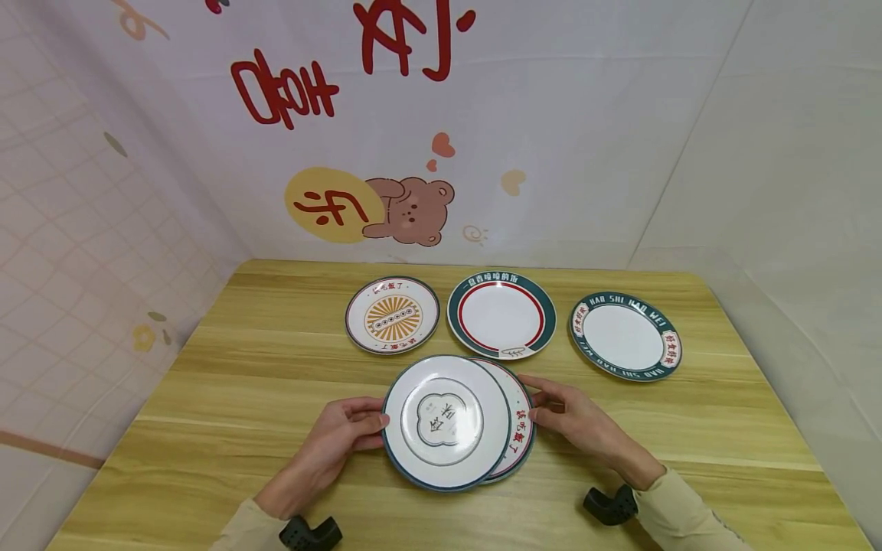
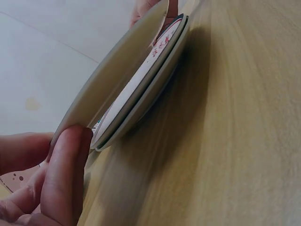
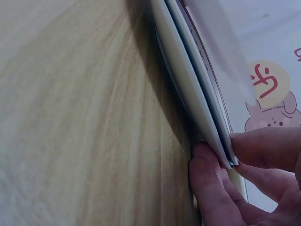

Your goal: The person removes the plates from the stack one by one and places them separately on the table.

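Observation:
A white plate (image 1: 448,451) with a dark rim and a flower-shaped outline with characters at its middle is tilted over other plates. My left hand (image 1: 338,436) pinches its left edge, thumb on top and fingers below. Beneath it, offset to the right, lies a plate with red characters (image 1: 521,436), mostly covered. The left wrist view shows this plate stacked on another plate (image 2: 153,92), with a gap between the stack and the tilted plate. My right hand (image 1: 579,421) pinches the right rims of the two stacked plates between thumb and fingers, close to the table.
Behind the stack stand three plates in a row: one with an orange sunburst (image 1: 393,317), one with a green rim and red ring (image 1: 501,314), and a green-lettered one (image 1: 625,337). All rest on the wooden table (image 1: 262,360). A printed white wall (image 1: 572,153) rises behind it.

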